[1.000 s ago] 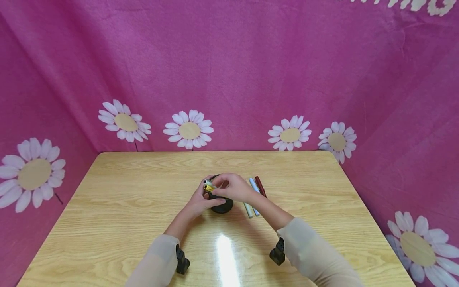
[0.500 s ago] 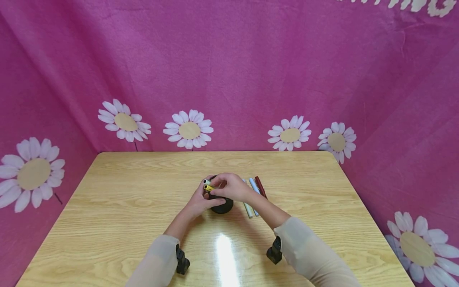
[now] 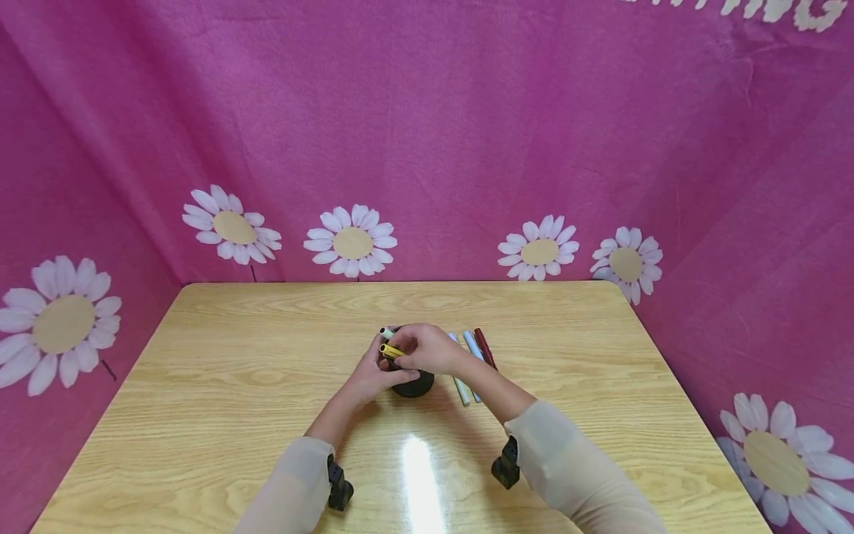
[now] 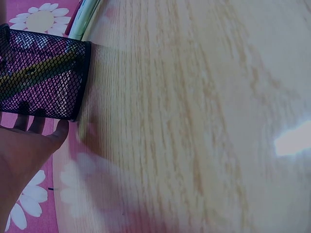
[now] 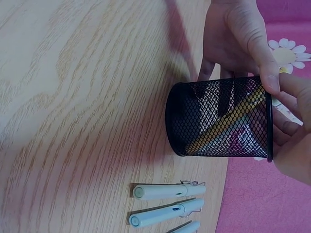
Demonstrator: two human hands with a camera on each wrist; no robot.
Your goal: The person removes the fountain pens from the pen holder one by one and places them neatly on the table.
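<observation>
A black mesh pen holder [image 3: 414, 387] stands on the wooden table. My left hand [image 3: 363, 381] grips it from the left side; the right wrist view shows the thumb over its rim. Inside, a yellow pen [image 3: 392, 351] leans to the left and also shows through the mesh in the right wrist view. My right hand [image 3: 434, 350] reaches over the holder's mouth and pinches the yellow pen near its upper end. Behind it, the end of a pale green pen [image 3: 386, 332] sticks out, partly covered by the right fingers.
Right of the holder lie a pale green pen [image 3: 462, 391], a light blue pen [image 3: 472, 344] and a dark red pen [image 3: 485, 345], partly under the right forearm. A pink curtain [image 3: 440, 148] with daisies borders the wooden table [image 3: 267, 356] at the back and sides.
The pale green pen's end in the holder has shifted slightly away from me. My right forearm has drawn a little left. The left hand keeps its place on the holder.
</observation>
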